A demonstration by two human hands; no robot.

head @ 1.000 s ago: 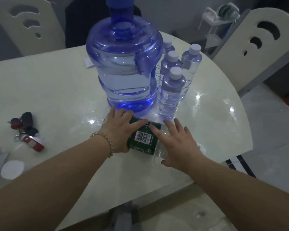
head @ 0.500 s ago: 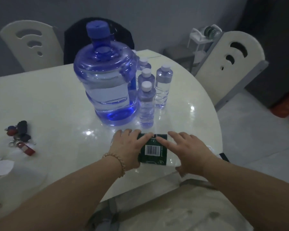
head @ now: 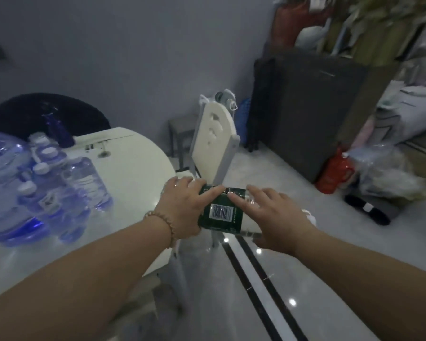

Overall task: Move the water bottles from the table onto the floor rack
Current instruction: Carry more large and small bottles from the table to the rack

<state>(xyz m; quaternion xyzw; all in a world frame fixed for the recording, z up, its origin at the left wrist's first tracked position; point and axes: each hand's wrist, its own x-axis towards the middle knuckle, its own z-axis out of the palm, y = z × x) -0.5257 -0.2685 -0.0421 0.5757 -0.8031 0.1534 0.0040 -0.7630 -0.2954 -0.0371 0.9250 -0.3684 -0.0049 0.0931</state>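
Observation:
A clear water bottle with a dark green barcode label (head: 221, 214) lies sideways in the air just past the table's right edge, over the floor. My left hand (head: 182, 207) grips its left end, thumb across the label. My right hand (head: 273, 215) holds its right end, fingers spread over the clear part, and hides the cap. Several small white-capped water bottles (head: 81, 178) stand blurred on the white round table (head: 133, 163) beside a large blue water jug (head: 0, 173). The top of a white floor rack (head: 228, 100) shows behind a chair.
A white chair (head: 214, 143) stands between the table and the rack. A dark cabinet (head: 305, 114) lines the right wall, with a red bag (head: 335, 173) and clear plastic bags (head: 389, 175) at its foot. Glossy floor tiles with black stripes (head: 256, 279) lie below my hands.
My view has swung right. Both hands have carried the green-labelled bottle off the table's edge and now hold it over the floor. The jug and small bottles stay on the table.

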